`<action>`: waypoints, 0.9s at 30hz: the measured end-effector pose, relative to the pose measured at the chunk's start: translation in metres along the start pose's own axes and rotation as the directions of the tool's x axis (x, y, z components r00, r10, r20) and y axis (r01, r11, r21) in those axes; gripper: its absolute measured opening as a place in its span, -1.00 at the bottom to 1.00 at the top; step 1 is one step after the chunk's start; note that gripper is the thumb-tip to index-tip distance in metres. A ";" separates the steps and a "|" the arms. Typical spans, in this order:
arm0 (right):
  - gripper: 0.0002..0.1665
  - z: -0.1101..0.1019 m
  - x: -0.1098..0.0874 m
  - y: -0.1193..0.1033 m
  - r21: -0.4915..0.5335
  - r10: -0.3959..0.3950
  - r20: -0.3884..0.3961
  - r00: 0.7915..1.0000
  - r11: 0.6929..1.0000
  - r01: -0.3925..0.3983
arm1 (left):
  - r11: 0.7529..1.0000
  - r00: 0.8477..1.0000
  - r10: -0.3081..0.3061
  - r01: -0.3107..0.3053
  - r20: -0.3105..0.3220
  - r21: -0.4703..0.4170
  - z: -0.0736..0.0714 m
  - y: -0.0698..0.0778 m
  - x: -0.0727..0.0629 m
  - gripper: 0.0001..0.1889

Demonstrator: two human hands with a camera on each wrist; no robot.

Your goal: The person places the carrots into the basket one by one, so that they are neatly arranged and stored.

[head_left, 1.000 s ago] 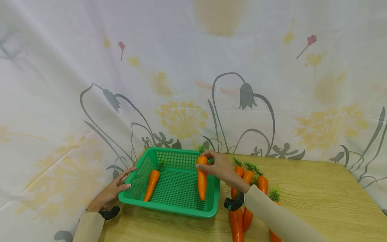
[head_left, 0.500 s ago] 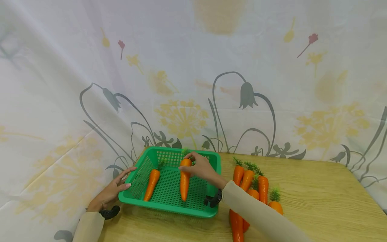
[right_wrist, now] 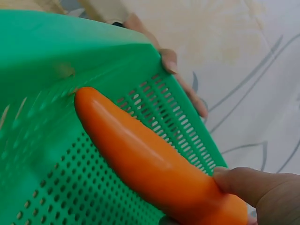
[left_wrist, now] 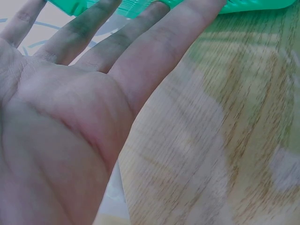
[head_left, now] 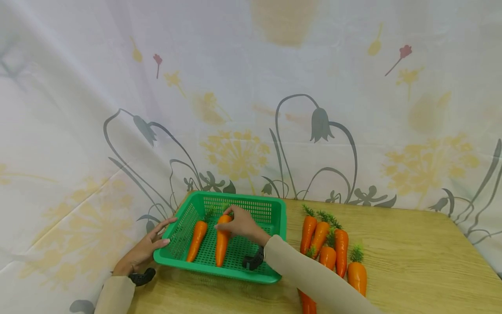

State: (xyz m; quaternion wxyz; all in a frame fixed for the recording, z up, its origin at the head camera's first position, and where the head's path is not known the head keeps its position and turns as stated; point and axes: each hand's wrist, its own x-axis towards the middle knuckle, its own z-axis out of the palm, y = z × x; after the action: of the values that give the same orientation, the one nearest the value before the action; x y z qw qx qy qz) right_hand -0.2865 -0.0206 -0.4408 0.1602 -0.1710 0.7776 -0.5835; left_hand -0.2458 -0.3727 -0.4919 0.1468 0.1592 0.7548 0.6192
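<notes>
A green plastic basket (head_left: 235, 273) with perforated walls stands on the wooden table. My left hand (head_left: 142, 249) holds its left side, thumb over the rim and long fingers stretched along the outer wall. In the left wrist view the fingertips are partly hidden by the basket. Low inside the basket, my right hand (head_left: 241, 224) pinches a carrot (head_left: 222, 244) near its leafy top, the tip pointing toward the front wall. The right wrist view shows this carrot (right_wrist: 140, 154) close up, the thumb on its thick end. To its left another carrot (head_left: 197, 240) lies along the basket's left wall.
Several carrots (head_left: 342, 250) with green tops lie in a group on the table (head_left: 415, 257), right of the basket. The right sleeve (head_left: 313, 279) passes over some of them. A patterned cloth (head_left: 243, 87) hangs behind the table.
My right hand has carried the carrot leftward across the basket and lower, beside the other carrot. More of the carrots on the table now shows. The left hand has stayed at the rim.
</notes>
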 end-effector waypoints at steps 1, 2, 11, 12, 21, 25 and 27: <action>-0.53 0.003 0.002 0.000 0.005 0.004 0.001 1.000 1.000 -0.004 | 1.000 1.000 0.001 -0.001 0.000 -0.001 0.000 0.000 0.000 -0.34; -0.54 0.006 0.003 -0.001 0.015 0.010 0.003 1.000 1.000 -0.010 | 1.000 1.000 0.002 -0.002 -0.004 0.004 0.000 0.000 0.000 -0.34; -0.55 0.024 0.019 0.006 0.052 0.058 -0.011 0.998 0.997 -0.057 | 1.000 1.000 -0.010 0.010 -0.018 0.028 0.002 0.001 -0.001 -0.32; -0.56 0.026 0.020 0.007 0.047 0.060 -0.014 0.998 0.997 -0.060 | 0.999 1.000 -0.009 0.010 -0.019 0.032 0.002 0.001 -0.001 -0.32; -0.59 0.038 0.027 0.010 -0.057 0.055 -0.033 0.998 0.997 -0.057 | 1.000 1.000 -0.004 0.005 -0.007 0.029 0.004 0.001 -0.003 -0.32; -0.56 0.042 0.029 0.010 -0.089 0.064 -0.039 0.997 0.994 -0.067 | 0.999 1.000 0.011 -0.011 -0.008 0.038 0.003 0.001 -0.002 -0.32; -0.53 0.044 0.030 0.010 -0.095 0.072 -0.040 0.997 0.993 -0.076 | 0.999 1.000 0.016 -0.016 -0.006 0.044 0.002 0.000 -0.002 -0.32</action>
State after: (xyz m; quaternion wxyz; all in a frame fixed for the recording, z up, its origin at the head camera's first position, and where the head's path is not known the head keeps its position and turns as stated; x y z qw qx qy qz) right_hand -0.2940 -0.0687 -0.4639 0.1591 -0.1391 0.8135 -0.5418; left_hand -0.2431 -0.3722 -0.4921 0.1358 0.1666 0.7673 0.6042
